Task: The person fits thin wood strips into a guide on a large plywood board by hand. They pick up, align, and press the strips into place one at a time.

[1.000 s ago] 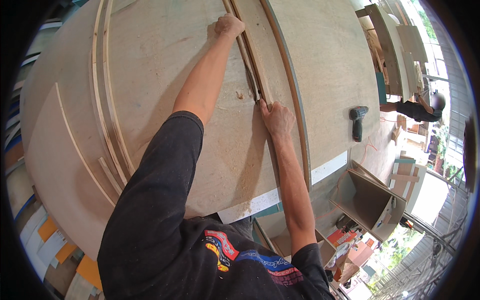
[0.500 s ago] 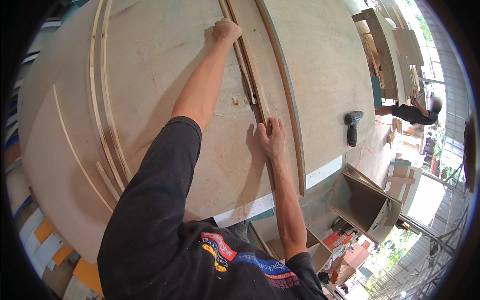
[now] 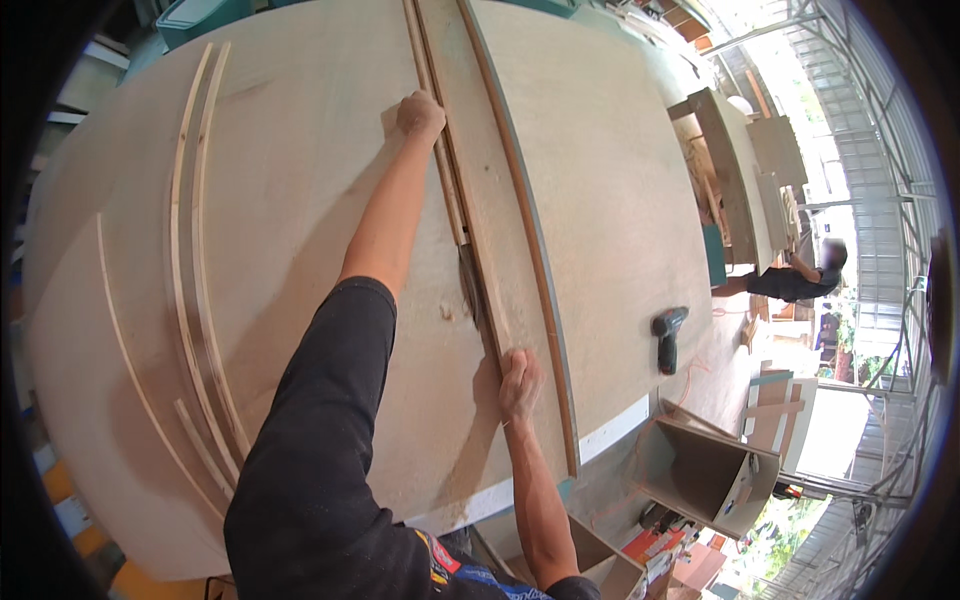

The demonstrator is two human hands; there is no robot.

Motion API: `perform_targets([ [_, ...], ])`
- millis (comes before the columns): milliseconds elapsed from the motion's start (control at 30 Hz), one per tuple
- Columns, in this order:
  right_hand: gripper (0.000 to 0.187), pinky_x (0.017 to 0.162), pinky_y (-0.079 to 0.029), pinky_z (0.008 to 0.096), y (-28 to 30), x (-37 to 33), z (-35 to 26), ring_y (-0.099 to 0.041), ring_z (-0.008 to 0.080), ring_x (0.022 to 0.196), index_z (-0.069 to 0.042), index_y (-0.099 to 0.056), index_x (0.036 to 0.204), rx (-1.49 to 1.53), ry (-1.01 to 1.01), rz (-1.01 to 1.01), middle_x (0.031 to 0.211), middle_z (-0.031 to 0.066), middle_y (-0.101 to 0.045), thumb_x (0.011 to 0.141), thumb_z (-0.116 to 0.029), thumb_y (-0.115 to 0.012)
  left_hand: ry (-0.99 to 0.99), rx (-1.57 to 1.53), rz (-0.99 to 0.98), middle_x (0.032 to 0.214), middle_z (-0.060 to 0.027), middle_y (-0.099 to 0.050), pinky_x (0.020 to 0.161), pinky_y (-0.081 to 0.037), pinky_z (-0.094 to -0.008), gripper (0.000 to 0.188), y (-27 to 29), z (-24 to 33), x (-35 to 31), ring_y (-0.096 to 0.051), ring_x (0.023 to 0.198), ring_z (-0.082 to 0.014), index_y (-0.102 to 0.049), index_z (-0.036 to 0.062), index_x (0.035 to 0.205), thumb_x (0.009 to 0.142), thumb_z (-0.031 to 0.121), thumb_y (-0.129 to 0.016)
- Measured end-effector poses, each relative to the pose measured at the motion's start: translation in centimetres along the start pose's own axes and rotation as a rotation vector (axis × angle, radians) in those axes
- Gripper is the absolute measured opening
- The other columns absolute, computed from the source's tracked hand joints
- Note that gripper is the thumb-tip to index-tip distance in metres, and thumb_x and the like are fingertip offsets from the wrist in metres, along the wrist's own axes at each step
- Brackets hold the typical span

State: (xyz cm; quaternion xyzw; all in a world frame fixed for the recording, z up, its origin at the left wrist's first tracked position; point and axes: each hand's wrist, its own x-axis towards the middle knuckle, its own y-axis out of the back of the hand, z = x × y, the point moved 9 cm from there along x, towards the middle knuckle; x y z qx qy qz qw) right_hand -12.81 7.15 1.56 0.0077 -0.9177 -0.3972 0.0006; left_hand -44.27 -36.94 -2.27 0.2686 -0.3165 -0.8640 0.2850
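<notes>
My left hand (image 3: 421,115) is closed in a fist on a narrow wooden strip (image 3: 452,200), which lies lengthwise on a large, dusty, tan sheet (image 3: 330,130). The near end of this strip stops about midway between my hands, beside a dark gap. Against its right side runs a longer, wider wooden board (image 3: 487,265). My right hand (image 3: 521,385) is curled at that board's left edge, lower down, fingers together. What lies under its fingertips is partly hidden. A dark-edged wooden rail (image 3: 530,220) runs to the right of both hands.
Two thin wooden strips (image 3: 187,215), a short piece (image 3: 205,445) and another thin strip (image 3: 130,340) lie on the left. A cordless drill (image 3: 668,340) rests on the right. Beyond the near right edge stands an open cabinet box (image 3: 690,470). A person (image 3: 795,280) works farther right.
My view has tilted, so the scene sits lower. My left hand and the narrow strip have shifted slightly away from me. My right hand has come nearer, its fingers now curled in.
</notes>
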Motion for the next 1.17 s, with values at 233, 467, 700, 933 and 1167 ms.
perform_targets([
  [233, 0.037, 0.063, -0.043, 0.0417, -0.1, -0.3, -1.5, -0.055, 0.0303, 0.065, 0.002, -0.054, 0.074, 0.038, -0.106, -0.023, 0.067, 0.0169, -0.055, 0.099, -0.023, -0.043, 0.061, -0.506, -0.012, 0.121, -0.0262, -0.066, 0.094, -0.056, -0.0467, 0.039, 1.4, -1.2, -3.8, -0.065, 0.115, -0.0369, -0.061, -0.0033, 0.122, 0.098, 0.026, -0.054],
  [467, 0.037, 0.063, -0.044, 0.042, -0.6, -0.2, -0.7, -0.054, 0.0294, 0.064, 0.002, -0.053, 0.074, -0.049, -0.062, 0.008, 0.067, 0.0169, -0.054, 0.099, -0.024, -0.044, 0.374, -0.835, -0.238, 0.152, -0.0209, -0.044, 0.114, -0.037, -0.05, 0.072, 2.3, -1.1, -7.5, -0.04, 0.142, -0.0413, -0.035, 0.0023, 0.152, 0.095, 0.042, -0.054],
  [700, 0.037, 0.064, -0.044, 0.044, -0.3, -0.2, -1.3, -0.056, 0.0328, 0.066, 0.003, -0.053, 0.077, -0.078, -0.032, -0.018, 0.069, 0.0191, -0.054, 0.099, -0.025, -0.044, 0.138, -0.715, -0.254, 0.141, -0.0332, -0.046, 0.106, -0.049, -0.0466, 0.069, 0.1, 0.0, -4.3, -0.052, 0.131, -0.0399, -0.035, -0.011, 0.141, 0.088, 0.019, -0.068],
  [933, 0.038, 0.073, -0.046, 0.0512, 0.2, -0.6, -1.3, -0.06, 0.0453, 0.077, 0.001, -0.06, 0.083, -0.126, -0.016, -0.024, 0.08, 0.026, -0.061, 0.099, -0.029, -0.044, 0.088, -0.794, -0.26, 0.127, -0.0335, -0.057, 0.099, -0.054, -0.0434, 0.056, 1.2, -2.5, -1.4, -0.066, 0.109, -0.0402, -0.042, -0.0123, 0.131, 0.089, 0.018, -0.063],
  [1167, 0.035, 0.076, -0.048, 0.0484, -4.0, -3.4, -0.7, -0.064, 0.0403, 0.081, 0.001, -0.062, 0.088, -0.28, 0.079, -0.094, 0.086, 0.0281, -0.064, 0.099, -0.03, -0.047, -0.147, -0.093, 0.116, 0.139, -0.0251, -0.056, 0.103, -0.05, -0.0449, 0.049, 15.2, -17.7, -14.0, -0.061, 0.121, -0.0421, -0.049, 0.007, 0.134, 0.092, 0.027, -0.067],
])
